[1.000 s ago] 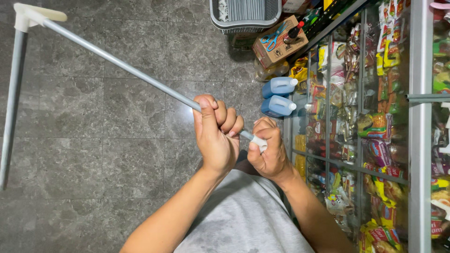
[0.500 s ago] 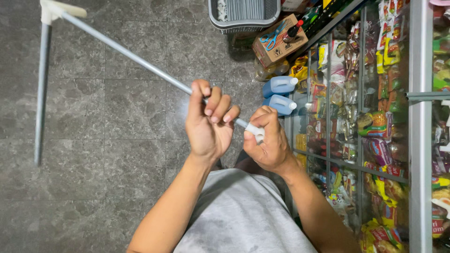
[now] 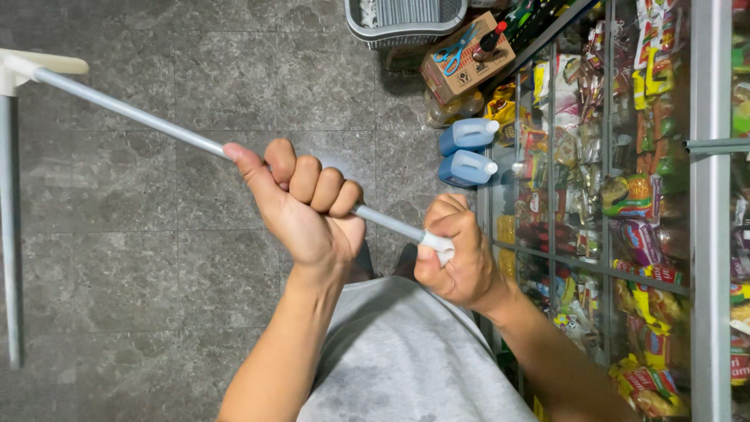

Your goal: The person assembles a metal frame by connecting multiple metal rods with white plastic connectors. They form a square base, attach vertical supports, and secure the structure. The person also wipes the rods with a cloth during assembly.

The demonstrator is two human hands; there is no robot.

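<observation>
I hold a thin grey metal rod (image 3: pixel 141 119) that slants from upper left to lower right above the tiled floor. My left hand (image 3: pixel 301 207) is wrapped around its middle. My right hand (image 3: pixel 459 262) is closed over the white plastic cap (image 3: pixel 439 244) at its near end. At the far end a white corner joint (image 3: pixel 27 66) links it to a second grey rod (image 3: pixel 9 234), which hangs straight down along the left edge. My grey shirt fills the bottom middle.
A glass-fronted case (image 3: pixel 609 195) full of snack packets runs down the right side. Two blue jugs (image 3: pixel 467 152) stand by it on the grey tile floor (image 3: pixel 156 258). A cardboard box (image 3: pixel 467 55) with scissors and a bottle, and a grey basket (image 3: pixel 406 19), sit at the top.
My left hand loosened its fingers half a second ago and is now closed on the rod again. The rod's far end with the white joint has swung left and lower in view.
</observation>
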